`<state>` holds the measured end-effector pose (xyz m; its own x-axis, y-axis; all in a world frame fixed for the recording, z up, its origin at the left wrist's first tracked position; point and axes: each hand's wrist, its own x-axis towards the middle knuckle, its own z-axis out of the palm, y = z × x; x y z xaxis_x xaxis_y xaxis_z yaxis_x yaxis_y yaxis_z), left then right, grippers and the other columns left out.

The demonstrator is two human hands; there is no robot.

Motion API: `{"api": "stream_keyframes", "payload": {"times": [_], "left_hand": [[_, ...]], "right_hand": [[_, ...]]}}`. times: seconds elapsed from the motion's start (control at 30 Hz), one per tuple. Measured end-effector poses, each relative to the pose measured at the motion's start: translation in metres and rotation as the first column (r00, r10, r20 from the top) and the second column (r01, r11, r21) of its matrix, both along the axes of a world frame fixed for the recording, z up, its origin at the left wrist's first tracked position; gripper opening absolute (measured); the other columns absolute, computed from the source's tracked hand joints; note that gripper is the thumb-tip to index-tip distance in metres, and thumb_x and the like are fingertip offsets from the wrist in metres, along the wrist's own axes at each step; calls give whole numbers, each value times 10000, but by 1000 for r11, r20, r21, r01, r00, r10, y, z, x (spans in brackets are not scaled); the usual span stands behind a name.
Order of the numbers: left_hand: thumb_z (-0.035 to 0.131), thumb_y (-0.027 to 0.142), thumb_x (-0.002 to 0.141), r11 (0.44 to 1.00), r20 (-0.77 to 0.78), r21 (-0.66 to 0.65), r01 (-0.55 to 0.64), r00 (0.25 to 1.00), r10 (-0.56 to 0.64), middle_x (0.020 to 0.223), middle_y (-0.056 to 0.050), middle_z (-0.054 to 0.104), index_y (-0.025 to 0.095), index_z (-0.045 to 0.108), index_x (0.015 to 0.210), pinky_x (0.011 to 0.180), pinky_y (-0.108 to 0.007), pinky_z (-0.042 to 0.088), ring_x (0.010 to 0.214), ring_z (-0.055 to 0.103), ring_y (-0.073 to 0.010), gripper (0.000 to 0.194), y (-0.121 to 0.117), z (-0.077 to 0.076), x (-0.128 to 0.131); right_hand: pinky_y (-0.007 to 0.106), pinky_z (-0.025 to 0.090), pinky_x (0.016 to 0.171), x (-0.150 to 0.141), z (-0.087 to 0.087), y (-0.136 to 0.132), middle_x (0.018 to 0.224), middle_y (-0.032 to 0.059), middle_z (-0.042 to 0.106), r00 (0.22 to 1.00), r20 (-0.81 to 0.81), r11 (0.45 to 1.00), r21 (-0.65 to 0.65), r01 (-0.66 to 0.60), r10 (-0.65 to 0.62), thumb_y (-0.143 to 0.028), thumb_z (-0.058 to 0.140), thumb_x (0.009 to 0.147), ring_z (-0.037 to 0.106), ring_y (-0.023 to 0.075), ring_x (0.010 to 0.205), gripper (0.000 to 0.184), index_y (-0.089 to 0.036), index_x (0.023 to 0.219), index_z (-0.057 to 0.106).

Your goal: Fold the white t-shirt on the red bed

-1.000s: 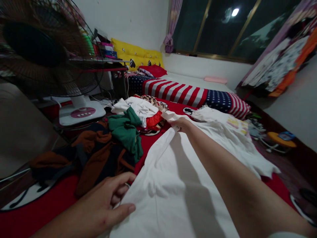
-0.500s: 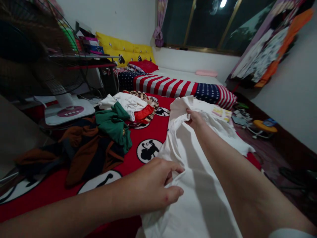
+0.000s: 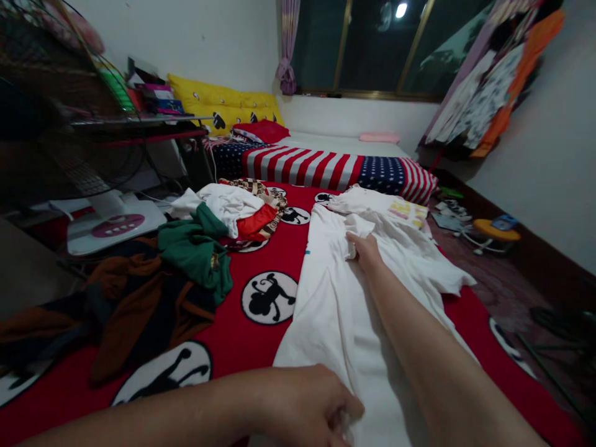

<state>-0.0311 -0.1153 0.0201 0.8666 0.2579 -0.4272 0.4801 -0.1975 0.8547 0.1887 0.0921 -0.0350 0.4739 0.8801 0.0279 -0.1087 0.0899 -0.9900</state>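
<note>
2 bare hands are seen well apart at a long piece of soft white cloth clothing (image 3: 311, 329), which is laid lengthwise on a red blanket (image 3: 284, 251) patterned with round black-and-white monkey patches. By the right hand (image 3: 365, 251), a small fold is pinched between thumb and fingers near the far end. The left hand (image 3: 311, 400) is held low over the near end with its fingers curled; whether any cloth is gripped by it cannot be told.

The step in hand is judged to be the arranging of this white cloth, since creases run along it and the pinched fold is bunched up. For the next move, a light grip and a smooth, even lay of the fold seem to be called for, so that no new wrinkles are pressed in.

The fingertips of the left hand and the near end of the cloth are cut off by the lower edge. Much of the cloth is covered by the right forearm (image 3: 419, 347). Whether the wide white sleeve (image 3: 449, 279) at the right belongs to the same piece cannot be made out. At the left, the dark wire-caged fan (image 3: 41, 74) is blurred and cut off.
</note>
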Motion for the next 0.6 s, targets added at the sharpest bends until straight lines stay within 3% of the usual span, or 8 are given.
{"api": "stream_keyframes", "payload": {"times": [0.13, 0.23, 0.3, 0.37, 0.43, 0.47, 0.53, 0.6], "left_hand": [[599, 201, 764, 991, 115, -88, 105, 989, -95, 642, 11, 595, 164, 718, 1027, 522, -184, 393, 579, 552, -116, 291, 4, 5, 5], [569, 294, 811, 995, 106, 49, -87, 991, 81, 663, -5, 625, 165, 716, 983, 536, -194, 403, 559, 563, -116, 261, 13, 17, -1], [536, 288, 827, 900, 125, 328, -288, 957, 261, 719, -30, 652, 170, 710, 908, 593, -216, 409, 633, 586, -138, 226, 23, 23, -11], [535, 244, 811, 713, 165, 576, -400, 911, 378, 798, -48, 666, 177, 697, 841, 672, -242, 404, 748, 596, -166, 178, 31, 23, -27], [548, 240, 796, 638, 147, 651, -411, 893, 425, 846, -44, 666, 191, 684, 816, 695, -249, 396, 803, 594, -180, 146, 34, 19, -46], [557, 254, 793, 653, 118, 641, -404, 892, 436, 841, -35, 664, 200, 680, 811, 681, -244, 393, 796, 594, -179, 136, 33, 15, -56], [588, 287, 776, 714, 53, 582, -389, 894, 444, 806, -15, 661, 212, 674, 805, 630, -231, 383, 747, 591, -169, 118, 25, 8, -72], [621, 306, 753, 766, 4, 511, -390, 892, 452, 772, -1, 660, 214, 670, 809, 591, -223, 373, 694, 586, -156, 118, 15, 2, -83]], "right_hand": [[275, 544, 642, 0, 6, -6, 864, 14, 706, 996, 69, 998, -23, -51, 53, -204, 705, 563, 656, 172, 772, 380, -189, 924, 590], [311, 539, 594, 5, 16, -11, 778, 21, 685, 980, 168, 987, -141, -82, 106, -177, 680, 587, 645, 187, 696, 315, -180, 889, 590], [331, 538, 637, 13, 25, -15, 821, 35, 680, 972, 213, 983, -174, -60, 97, -142, 682, 571, 645, 205, 747, 343, -175, 901, 598], [343, 524, 731, 22, 36, -25, 953, 59, 664, 939, 340, 986, -167, 17, 42, -124, 699, 547, 631, 222, 859, 431, -172, 963, 600], [357, 501, 795, 27, 46, -46, 1068, 86, 623, 810, 587, 992, -102, 69, 4, -138, 709, 556, 610, 228, 908, 501, -167, 1041, 590], [353, 495, 794, 27, 51, -61, 1088, 93, 609, 711, 702, 998, -65, 26, 28, -151, 700, 583, 606, 222, 900, 489, -166, 1059, 589], [320, 495, 752, 22, 57, -99, 1066, 85, 606, 506, 843, 971, -73, -228, 183, -156, 648, 663, 604, 195, 858, 380, -179, 1040, 611], [280, 488, 737, 12, 59, -139, 1007, 60, 613, 296, 846, 802, -227, -552, 443, -100, 588, 707, 604, 172, 853, 283, -208, 960, 656]]}}
